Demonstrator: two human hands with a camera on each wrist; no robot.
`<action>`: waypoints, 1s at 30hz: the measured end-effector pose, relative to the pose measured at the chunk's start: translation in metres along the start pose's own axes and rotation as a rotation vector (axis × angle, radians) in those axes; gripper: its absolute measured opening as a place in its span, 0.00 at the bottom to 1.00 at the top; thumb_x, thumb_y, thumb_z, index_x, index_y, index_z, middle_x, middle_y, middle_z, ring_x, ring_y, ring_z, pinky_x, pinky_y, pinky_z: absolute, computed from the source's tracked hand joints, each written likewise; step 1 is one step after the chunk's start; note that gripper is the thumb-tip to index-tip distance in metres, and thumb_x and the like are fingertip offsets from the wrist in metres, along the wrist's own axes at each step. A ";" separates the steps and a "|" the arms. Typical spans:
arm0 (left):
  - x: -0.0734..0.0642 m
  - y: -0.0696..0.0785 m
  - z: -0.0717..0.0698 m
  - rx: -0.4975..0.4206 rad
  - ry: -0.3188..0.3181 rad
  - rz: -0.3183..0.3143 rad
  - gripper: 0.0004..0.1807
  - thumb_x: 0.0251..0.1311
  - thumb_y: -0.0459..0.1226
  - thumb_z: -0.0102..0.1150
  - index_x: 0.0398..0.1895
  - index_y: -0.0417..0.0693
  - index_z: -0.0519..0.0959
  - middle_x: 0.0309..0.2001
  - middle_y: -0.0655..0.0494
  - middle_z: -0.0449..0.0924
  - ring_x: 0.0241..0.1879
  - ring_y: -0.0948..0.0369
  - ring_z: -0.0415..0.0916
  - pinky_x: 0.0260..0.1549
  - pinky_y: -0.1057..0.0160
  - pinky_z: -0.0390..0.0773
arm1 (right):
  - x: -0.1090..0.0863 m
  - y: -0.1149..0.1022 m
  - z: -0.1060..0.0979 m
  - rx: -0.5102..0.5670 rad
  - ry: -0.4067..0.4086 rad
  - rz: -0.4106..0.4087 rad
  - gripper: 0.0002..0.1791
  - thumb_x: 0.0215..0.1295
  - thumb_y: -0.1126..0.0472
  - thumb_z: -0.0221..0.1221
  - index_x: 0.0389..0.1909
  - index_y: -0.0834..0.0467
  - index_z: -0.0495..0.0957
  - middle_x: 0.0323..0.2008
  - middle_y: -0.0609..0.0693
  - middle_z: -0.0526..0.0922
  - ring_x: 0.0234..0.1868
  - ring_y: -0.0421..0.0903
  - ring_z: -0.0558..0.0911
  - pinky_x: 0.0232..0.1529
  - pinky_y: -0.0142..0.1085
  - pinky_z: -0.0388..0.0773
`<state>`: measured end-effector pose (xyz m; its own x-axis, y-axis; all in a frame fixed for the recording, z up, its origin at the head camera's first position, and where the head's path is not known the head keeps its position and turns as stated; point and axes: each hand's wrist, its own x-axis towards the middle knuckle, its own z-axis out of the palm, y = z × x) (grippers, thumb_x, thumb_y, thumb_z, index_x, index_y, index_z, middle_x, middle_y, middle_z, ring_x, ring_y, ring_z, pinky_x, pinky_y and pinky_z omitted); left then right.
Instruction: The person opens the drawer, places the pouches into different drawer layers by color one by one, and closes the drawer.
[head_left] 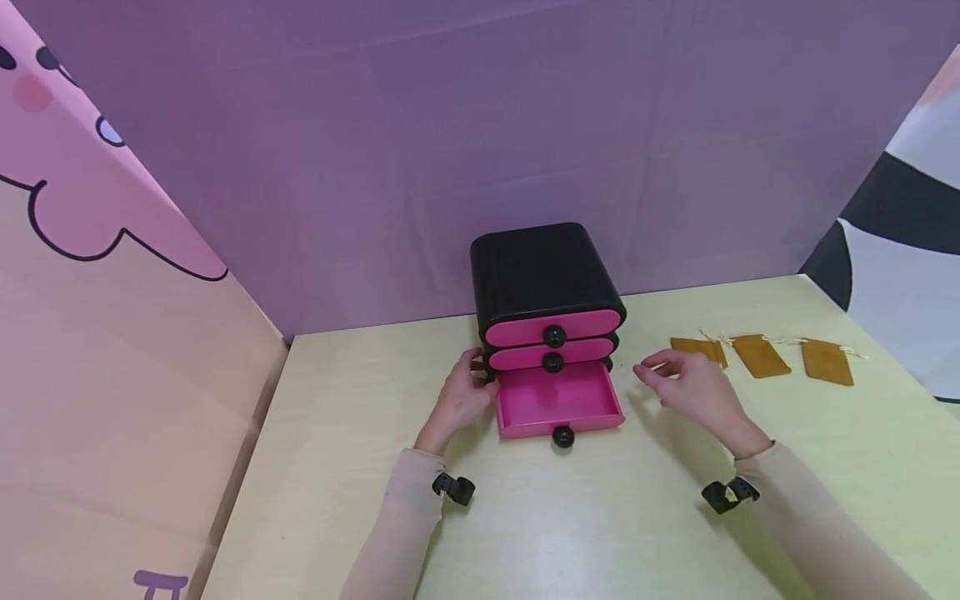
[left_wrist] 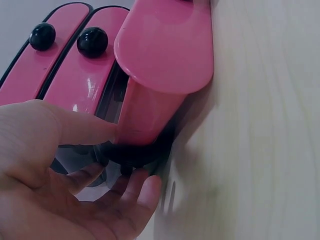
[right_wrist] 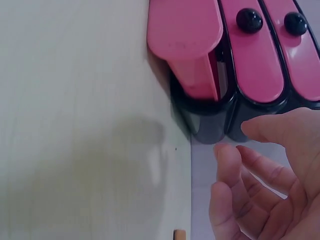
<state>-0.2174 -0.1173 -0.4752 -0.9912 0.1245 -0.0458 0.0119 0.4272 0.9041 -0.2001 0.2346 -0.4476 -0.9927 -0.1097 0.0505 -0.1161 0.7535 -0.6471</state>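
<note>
At the left of the counter, the left forearm reaches in from the near edge, a black strap device at its wrist, and the left hand stands beside the left side of a black drawer unit. From the head the fingers are partly lost against the casing; the left wrist view shows the thumb stretched toward the pulled-out bottom drawer, its tip at the drawer's left wall, while the other fingers, slightly bent and spread, lie by the casing's lower side, relaxed rather than clasped round anything. The unit stands at the far middle, its two upper drawers pushed in, the bottom one drawn toward the near side. Only the head view looks down onto this drawer's pink floor; each wrist view gives one of its outer side walls instead. Right of the unit, apart from it, the right hand hangs above the counter, palm turned left. The right wrist view shows its thumb separated from loosely bent fingers, grasping nothing. Farther right, three tan drawstring pouches lie in a row, the leftmost partly behind that hand.
</note>
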 end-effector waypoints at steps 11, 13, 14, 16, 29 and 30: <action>-0.002 0.001 -0.001 0.008 -0.005 -0.002 0.37 0.69 0.33 0.61 0.80 0.39 0.61 0.67 0.35 0.75 0.60 0.43 0.81 0.59 0.47 0.84 | 0.010 0.023 -0.009 0.012 0.041 0.015 0.27 0.79 0.44 0.59 0.58 0.64 0.84 0.50 0.68 0.89 0.27 0.44 0.87 0.29 0.35 0.77; -0.001 0.001 -0.001 0.007 -0.005 0.001 0.37 0.69 0.33 0.61 0.80 0.38 0.61 0.67 0.35 0.75 0.60 0.43 0.82 0.60 0.47 0.84 | 0.011 0.025 -0.011 0.011 0.048 0.015 0.27 0.79 0.44 0.58 0.59 0.65 0.84 0.52 0.69 0.88 0.27 0.44 0.87 0.30 0.35 0.77; -0.001 0.001 -0.001 0.006 -0.005 0.001 0.37 0.69 0.33 0.61 0.80 0.38 0.61 0.67 0.35 0.75 0.60 0.42 0.81 0.60 0.46 0.84 | 0.012 0.026 -0.012 0.010 0.048 0.017 0.27 0.79 0.44 0.58 0.59 0.65 0.84 0.53 0.69 0.88 0.27 0.43 0.87 0.30 0.35 0.77; -0.001 0.001 -0.001 0.004 -0.003 0.000 0.37 0.69 0.33 0.61 0.80 0.38 0.61 0.67 0.35 0.75 0.60 0.42 0.81 0.60 0.46 0.83 | 0.013 0.028 -0.014 0.011 0.048 0.025 0.28 0.79 0.44 0.58 0.60 0.66 0.83 0.54 0.69 0.87 0.27 0.44 0.88 0.31 0.35 0.77; -0.002 0.000 0.001 0.009 0.003 -0.018 0.38 0.69 0.33 0.61 0.81 0.40 0.61 0.68 0.37 0.75 0.60 0.44 0.81 0.61 0.46 0.83 | 0.016 0.043 -0.021 -0.004 0.096 0.072 0.30 0.80 0.44 0.56 0.66 0.65 0.79 0.49 0.68 0.89 0.29 0.48 0.90 0.28 0.35 0.73; -0.002 0.000 0.001 0.011 0.004 -0.016 0.38 0.69 0.33 0.61 0.81 0.40 0.61 0.67 0.37 0.75 0.60 0.44 0.81 0.61 0.47 0.83 | 0.016 0.045 -0.022 -0.003 0.098 0.079 0.30 0.80 0.45 0.56 0.66 0.66 0.78 0.48 0.68 0.90 0.29 0.48 0.90 0.28 0.35 0.73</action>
<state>-0.2153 -0.1168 -0.4755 -0.9917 0.1141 -0.0587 -0.0026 0.4391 0.8984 -0.2215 0.2808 -0.4592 -0.9972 0.0139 0.0735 -0.0373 0.7590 -0.6500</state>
